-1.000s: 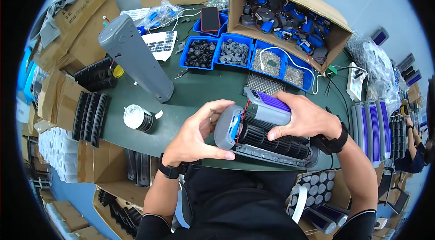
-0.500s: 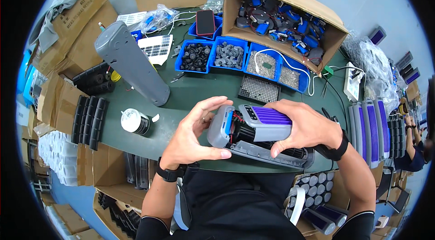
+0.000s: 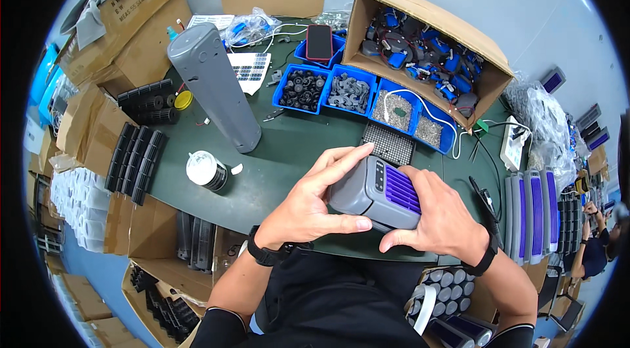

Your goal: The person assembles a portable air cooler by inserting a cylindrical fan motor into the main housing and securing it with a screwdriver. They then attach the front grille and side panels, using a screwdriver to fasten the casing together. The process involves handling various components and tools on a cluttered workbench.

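Observation:
A grey fan housing with a purple slatted grille (image 3: 354, 192) is held between my two hands over the near edge of the table. One rounded end faces me, and a dark strip of small buttons lies on its upper face. My left hand (image 3: 312, 210) grips the grey end, with the fingers on top and the thumb along the near side. My right hand (image 3: 441, 222) wraps the grille side from the right, thumb low at the front. The front and back shells meet along a thin seam, and the inside is hidden.
Blue bins (image 3: 300, 90) of small parts and a black perforated tray (image 3: 388, 142) lie beyond my hands. A carton (image 3: 492, 62) holds wired motors. A grey column (image 3: 216, 85) and a white-lidded tub (image 3: 200, 169) stand left; purple-grilled housings (image 3: 537, 213) stand right.
The front shell has come down onto the back shell, covering the blue part and wires. The housing has turned its end toward me, and both hands have moved with it.

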{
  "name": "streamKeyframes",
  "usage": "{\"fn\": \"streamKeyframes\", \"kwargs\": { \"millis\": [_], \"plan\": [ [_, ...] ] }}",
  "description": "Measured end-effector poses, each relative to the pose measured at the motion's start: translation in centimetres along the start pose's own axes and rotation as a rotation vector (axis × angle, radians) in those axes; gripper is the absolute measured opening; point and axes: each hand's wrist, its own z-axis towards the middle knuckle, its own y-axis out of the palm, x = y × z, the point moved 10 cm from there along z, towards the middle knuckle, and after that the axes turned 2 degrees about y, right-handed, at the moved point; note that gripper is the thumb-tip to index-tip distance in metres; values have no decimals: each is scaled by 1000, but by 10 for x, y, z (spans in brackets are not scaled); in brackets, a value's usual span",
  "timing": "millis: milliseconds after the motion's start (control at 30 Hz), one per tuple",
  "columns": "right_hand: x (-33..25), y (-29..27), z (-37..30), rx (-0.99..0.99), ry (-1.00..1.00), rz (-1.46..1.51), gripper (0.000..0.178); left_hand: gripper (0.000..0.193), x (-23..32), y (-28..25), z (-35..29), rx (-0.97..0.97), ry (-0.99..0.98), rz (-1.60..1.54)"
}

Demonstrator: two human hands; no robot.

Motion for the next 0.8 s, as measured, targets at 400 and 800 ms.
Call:
{"fn": "streamKeyframes", "kwargs": {
  "millis": [400,800],
  "plan": [
    [-8,16,-11,-30,36,-3,134,64,10,7,7,206,163,178],
    [55,60,-107,-16,234,18,116,46,-20,-23,-5,315,159,42]
  ]
}}
